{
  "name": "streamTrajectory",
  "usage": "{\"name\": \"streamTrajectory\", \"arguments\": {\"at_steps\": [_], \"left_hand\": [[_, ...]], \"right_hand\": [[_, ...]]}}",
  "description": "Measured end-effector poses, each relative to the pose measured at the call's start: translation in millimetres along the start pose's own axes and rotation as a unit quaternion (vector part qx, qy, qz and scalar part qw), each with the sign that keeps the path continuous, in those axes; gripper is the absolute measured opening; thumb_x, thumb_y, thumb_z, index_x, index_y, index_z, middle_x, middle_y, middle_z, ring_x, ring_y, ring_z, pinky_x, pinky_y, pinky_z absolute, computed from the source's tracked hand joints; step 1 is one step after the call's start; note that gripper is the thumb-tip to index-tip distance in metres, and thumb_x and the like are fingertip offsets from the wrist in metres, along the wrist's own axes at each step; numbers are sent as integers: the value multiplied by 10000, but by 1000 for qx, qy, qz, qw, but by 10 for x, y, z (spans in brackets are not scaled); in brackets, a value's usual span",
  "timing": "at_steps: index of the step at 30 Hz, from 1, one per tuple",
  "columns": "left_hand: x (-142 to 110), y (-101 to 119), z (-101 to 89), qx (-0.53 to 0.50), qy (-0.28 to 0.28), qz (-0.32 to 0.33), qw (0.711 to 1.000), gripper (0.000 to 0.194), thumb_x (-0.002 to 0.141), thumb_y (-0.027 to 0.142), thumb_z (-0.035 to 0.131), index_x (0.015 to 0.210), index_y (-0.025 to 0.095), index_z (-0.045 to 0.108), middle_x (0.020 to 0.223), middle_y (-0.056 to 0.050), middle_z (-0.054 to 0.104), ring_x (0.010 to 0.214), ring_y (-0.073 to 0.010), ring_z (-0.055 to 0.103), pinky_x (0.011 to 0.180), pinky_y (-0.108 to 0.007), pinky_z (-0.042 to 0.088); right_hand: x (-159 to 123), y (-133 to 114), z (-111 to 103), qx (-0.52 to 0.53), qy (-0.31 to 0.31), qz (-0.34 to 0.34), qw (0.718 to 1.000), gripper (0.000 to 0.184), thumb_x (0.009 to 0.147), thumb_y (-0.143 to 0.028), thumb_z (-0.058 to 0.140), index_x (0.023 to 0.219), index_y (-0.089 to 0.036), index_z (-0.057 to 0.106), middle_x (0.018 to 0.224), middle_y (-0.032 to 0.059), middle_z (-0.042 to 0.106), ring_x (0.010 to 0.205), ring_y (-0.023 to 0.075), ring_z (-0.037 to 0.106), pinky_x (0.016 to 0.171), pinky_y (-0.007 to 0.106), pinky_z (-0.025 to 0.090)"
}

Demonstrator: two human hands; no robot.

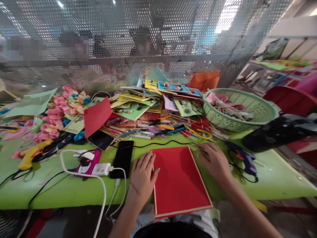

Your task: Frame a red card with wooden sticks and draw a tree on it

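A red card sheet lies flat at the front edge of the green table, its near end overhanging. My left hand rests palm down beside the sheet's left edge, fingers stretched out and touching it. My right hand lies flat at the sheet's upper right corner, fingers spread toward a black cable. Neither hand holds anything.
A green basket of sticks stands at the right. A heap of coloured cards and pens fills the middle back. A black phone, a white charger, a yellow glue gun, a blue glue gun and pink paper flowers lie around.
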State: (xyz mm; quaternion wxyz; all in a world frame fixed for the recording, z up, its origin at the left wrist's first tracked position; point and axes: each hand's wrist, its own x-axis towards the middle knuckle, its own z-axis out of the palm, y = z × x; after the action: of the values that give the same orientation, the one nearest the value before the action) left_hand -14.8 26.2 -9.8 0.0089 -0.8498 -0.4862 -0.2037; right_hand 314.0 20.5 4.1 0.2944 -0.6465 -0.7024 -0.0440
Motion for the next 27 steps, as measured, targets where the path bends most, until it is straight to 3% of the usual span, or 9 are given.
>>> {"name": "streamTrajectory", "arguments": {"at_steps": [5,9,18,22,27], "left_hand": [[-10,22,-1,-12,1,6,1000,466,1049,275,555,1496,144,579,1562,-129,600,1402,-325,600,1140,-542,526],[-14,44,7,-32,0,0,999,444,1031,255,581,1466,172,605,1540,-110,624,1402,-318,592,1158,-548,513],[-30,53,16,-78,-3,-14,997,410,1027,264,600,1431,204,634,1565,-91,602,1447,-307,554,1184,-548,499],[-33,63,4,-86,-13,-19,996,407,1033,283,606,1435,220,631,1583,-69,586,1464,-302,537,1210,-555,478],[-25,70,-4,-95,-17,-19,995,426,1015,292,649,1434,223,633,1595,-75,573,1478,-302,527,1213,-556,482]], "right_hand": [[248,248,-215,-19,4,21,1000,293,1003,-374,503,1043,-242,761,1098,121,777,1105,336,702,961,493,542],[649,397,-269,-43,-45,37,997,331,974,-377,504,1062,-240,792,1107,104,791,1056,301,720,923,434,552],[1673,452,137,-135,-134,79,979,340,927,-335,559,1069,-261,859,1075,106,832,889,276,740,666,336,492],[1811,375,251,-154,-150,95,972,270,899,-292,600,943,-227,858,983,149,825,857,304,740,654,356,475],[1765,275,227,-107,-128,86,982,185,875,-237,617,845,-202,797,992,161,802,943,311,723,770,389,496]]}}
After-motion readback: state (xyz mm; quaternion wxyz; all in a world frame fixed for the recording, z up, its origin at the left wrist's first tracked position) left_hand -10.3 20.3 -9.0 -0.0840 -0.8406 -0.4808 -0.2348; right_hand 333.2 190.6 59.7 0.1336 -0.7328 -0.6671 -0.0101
